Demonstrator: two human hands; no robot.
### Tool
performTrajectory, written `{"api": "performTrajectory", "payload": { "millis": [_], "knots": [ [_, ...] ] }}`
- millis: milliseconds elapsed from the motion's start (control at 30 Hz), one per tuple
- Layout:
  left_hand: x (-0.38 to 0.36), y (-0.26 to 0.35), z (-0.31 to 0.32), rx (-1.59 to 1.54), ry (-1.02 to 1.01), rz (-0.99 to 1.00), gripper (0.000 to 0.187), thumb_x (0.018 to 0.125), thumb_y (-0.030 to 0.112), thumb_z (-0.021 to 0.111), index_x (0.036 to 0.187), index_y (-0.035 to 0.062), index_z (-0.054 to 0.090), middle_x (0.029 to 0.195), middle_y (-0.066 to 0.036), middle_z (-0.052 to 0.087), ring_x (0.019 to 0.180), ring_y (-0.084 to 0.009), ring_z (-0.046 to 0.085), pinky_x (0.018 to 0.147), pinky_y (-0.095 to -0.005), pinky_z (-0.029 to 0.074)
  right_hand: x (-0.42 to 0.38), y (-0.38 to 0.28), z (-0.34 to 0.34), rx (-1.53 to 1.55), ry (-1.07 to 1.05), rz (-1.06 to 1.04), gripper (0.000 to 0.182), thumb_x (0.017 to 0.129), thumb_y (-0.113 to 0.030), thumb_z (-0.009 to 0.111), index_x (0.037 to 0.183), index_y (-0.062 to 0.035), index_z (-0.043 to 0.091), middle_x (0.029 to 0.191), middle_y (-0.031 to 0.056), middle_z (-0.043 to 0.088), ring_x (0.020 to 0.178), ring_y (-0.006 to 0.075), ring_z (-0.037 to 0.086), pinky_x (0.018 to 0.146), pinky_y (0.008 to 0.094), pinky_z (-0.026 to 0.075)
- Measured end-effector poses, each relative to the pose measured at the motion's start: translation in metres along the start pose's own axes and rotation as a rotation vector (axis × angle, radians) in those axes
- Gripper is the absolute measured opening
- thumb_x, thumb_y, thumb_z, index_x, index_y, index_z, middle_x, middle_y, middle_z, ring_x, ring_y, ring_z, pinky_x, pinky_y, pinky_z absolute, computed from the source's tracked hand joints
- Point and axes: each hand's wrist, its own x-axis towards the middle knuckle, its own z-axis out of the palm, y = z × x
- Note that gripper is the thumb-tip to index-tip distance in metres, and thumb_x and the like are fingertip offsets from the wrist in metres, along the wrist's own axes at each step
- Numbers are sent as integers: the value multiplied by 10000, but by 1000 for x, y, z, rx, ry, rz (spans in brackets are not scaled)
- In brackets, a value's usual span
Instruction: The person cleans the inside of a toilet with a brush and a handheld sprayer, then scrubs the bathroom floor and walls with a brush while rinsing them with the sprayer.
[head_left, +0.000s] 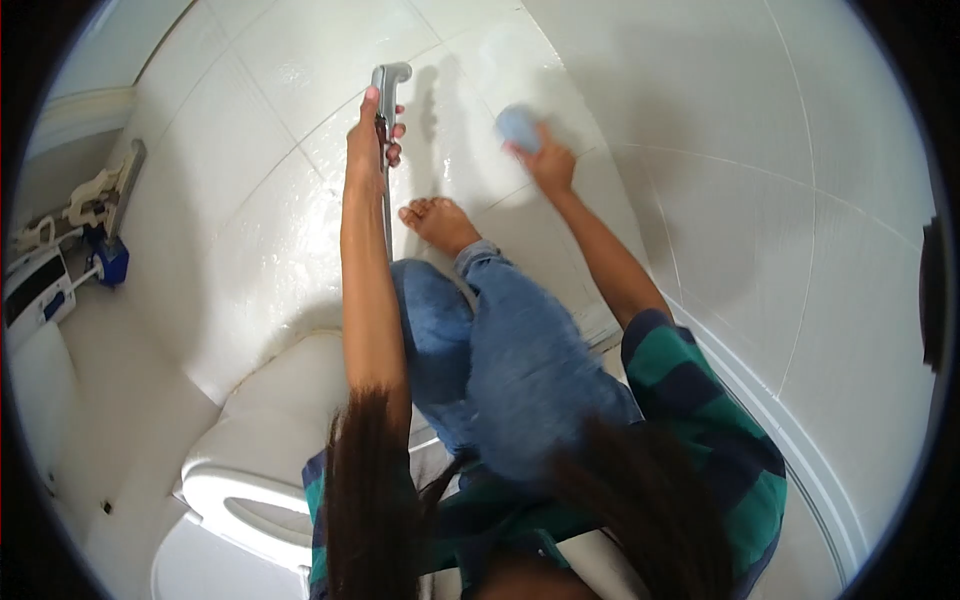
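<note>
My left hand [378,135] is wrapped round the handle of a silver bidet sprayer [391,76], its thumb lying along the upper part. The sprayer's head points right, and its thin metal hose [387,215] hangs down beside my forearm. My right hand [548,162] grips a pale blue oval pad [518,129], against or just above the white tiles. Motion blur hides whether that is a sponge or a brush. A bare foot [440,224] rests on the wet tiled floor [290,190] between the two hands.
A white toilet [225,490] with its seat ring stands at lower left. Tiled wall [760,180] rises on the right, with a pale strip [790,430] along its base. At far left are a white device [38,290] and a blue fitting [110,262]. Water shines on the floor.
</note>
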Motion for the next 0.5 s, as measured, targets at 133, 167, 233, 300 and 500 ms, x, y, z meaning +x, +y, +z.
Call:
{"api": "performTrajectory", "payload": {
  "millis": [133, 167, 233, 300, 500],
  "knots": [
    [-24, 17, -46, -123, 75, 121, 585, 818, 626, 391, 908, 65, 531, 550, 49, 412, 392, -41, 312, 362, -183, 265, -116, 42, -24, 392, -170, -450, 576, 669, -487, 675, 1131, -176, 529, 642, 142, 607, 508, 320, 579, 461, 391, 458],
    [-37, 14, -60, -183, 81, 124, 584, 817, 625, 397, 912, 62, 523, 558, 44, 415, 393, -44, 312, 366, -185, 268, -122, 54, -43, 287, -211, -360, 582, 670, -474, 679, 1144, -175, 520, 665, 152, 613, 530, 319, 588, 469, 386, 464],
    [-61, 6, -80, -311, 92, 174, 584, 814, 616, 421, 924, 48, 505, 583, 24, 426, 397, -52, 319, 377, -191, 276, -85, 74, -47, 38, -206, -136, 580, 671, -477, 678, 1129, -160, 512, 685, 162, 618, 559, 327, 593, 483, 396, 463],
    [-62, 1, -70, -476, 184, 181, 579, 825, 613, 399, 949, 53, 488, 610, 13, 433, 413, -59, 332, 386, -194, 277, 3, 94, -33, -104, -73, -28, 565, 673, -519, 657, 1053, -128, 508, 676, 161, 613, 580, 346, 585, 504, 426, 451],
    [-62, -1, -63, -695, 437, 136, 587, 826, 626, 376, 958, 63, 479, 608, -4, 422, 421, -85, 332, 416, -222, 297, 289, -126, 52, 479, -67, -182, 639, 624, -534, 682, 1059, -90, 534, 809, 144, 637, 745, 322, 611, 623, 420, 471]
  ]
}}
